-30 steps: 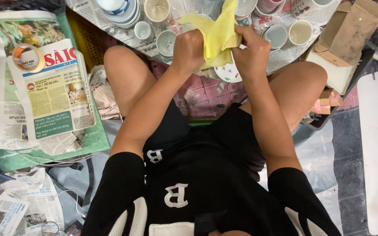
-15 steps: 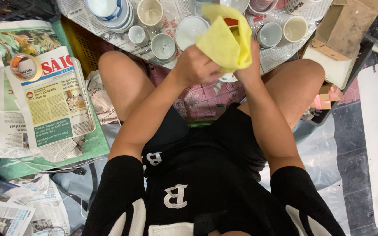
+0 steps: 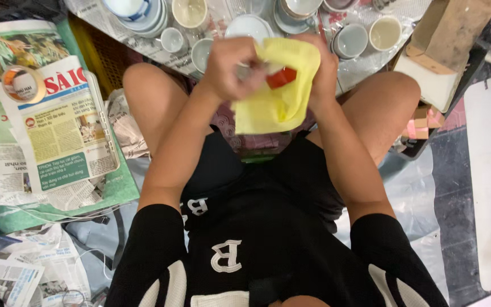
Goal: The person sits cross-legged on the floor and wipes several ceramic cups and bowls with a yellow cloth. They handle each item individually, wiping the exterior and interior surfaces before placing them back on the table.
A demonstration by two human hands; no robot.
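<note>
Cloth (image 3: 274, 102) now dropped from raised position, bunched between knees. Left hand (image 3: 231, 68) closed on cloth fold; right hand (image 3: 322, 71) closed around small red object (image 3: 281, 77) inside cloth. Best: rotate object steadily, keep clear of cups (image 3: 350, 40).

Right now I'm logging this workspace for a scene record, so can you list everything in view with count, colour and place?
yellow cloth: one, yellow, held between both hands above the lap
red object: one, red, partly wrapped in the cloth; kind unclear
cups and bowls: many, white and pale blue, along the top on newspaper
stacked plates: one stack, white with blue rims, top left
newspapers: several, printed, at left
tape roll: one, clear-brown, on the newspapers
cardboard box: one, brown, top right
left hand: closed on the cloth
right hand: gripping the cloth's other side
</note>
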